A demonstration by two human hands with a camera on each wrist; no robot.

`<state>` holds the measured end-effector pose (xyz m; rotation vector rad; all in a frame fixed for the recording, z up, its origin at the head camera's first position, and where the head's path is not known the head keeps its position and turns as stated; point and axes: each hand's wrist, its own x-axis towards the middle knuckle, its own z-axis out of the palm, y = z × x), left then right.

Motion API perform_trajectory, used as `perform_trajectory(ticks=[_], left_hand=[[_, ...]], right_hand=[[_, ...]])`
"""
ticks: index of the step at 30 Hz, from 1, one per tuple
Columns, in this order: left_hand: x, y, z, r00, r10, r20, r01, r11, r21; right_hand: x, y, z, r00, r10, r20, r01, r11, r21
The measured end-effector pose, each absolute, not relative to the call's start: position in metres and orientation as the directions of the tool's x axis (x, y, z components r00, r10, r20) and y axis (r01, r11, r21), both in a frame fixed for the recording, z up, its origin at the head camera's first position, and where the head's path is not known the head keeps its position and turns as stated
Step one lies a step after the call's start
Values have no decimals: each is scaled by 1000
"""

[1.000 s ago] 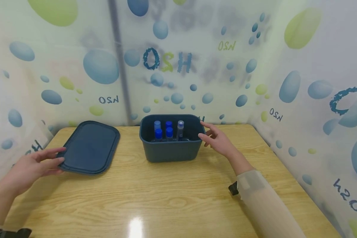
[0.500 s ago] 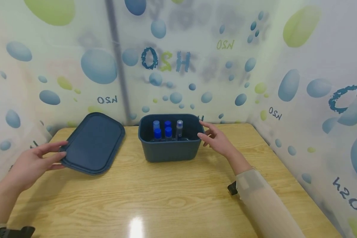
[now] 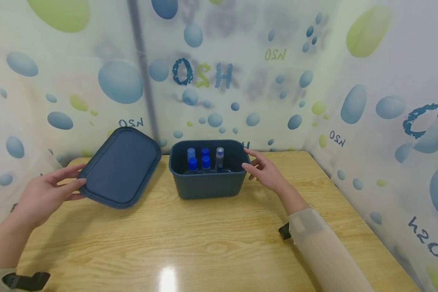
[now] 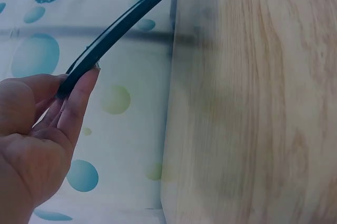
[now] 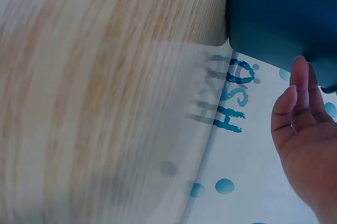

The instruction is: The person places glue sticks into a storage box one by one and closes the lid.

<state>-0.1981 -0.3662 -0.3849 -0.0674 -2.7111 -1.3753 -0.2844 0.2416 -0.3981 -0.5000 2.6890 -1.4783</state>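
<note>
Between thumb and fingers, my left hand pinches the left edge of a dark blue lid. The lid is raised off the table and tilted; the left wrist view shows the lid edge-on in the grip. A deep dark blue storage bin, without a cover, stands at the back of the table. Inside it are several small bottles, most with blue caps, one with a clear cap. Fingertips of my right hand touch the bin's right end, fingers loosely extended in the right wrist view.
The wooden table ends against a patterned curtain behind the bin. More of that curtain runs along the left and right sides, close to the table edges.
My left hand has lifted the lid and moved it rightward, towards the bin, with the tilt growing. My right hand stays at the bin's right end.
</note>
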Motion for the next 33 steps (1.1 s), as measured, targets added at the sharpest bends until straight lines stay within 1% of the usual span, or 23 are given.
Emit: perform_trajectory(ticks=[10,17,24,33], left_hand=[[-205,-351,-365,-991,-35,130,81,616,783],[-215,-336,-352,-984,-51,170,102,623,775],[-225,-322,-338,-978,-61,198,106,670,734],[-241,-301,-320,-968,-50,247,144,692,707]], right_hand=[[-284,240,-398,-948,-291,128,-263,492,-830],[-284,241,-399,-948,-290,133,-265,486,-833],[-285,242,-402,-947,-294,129,-264,484,-834],[-284,240,-399,-952,-279,126,-253,483,-838]])
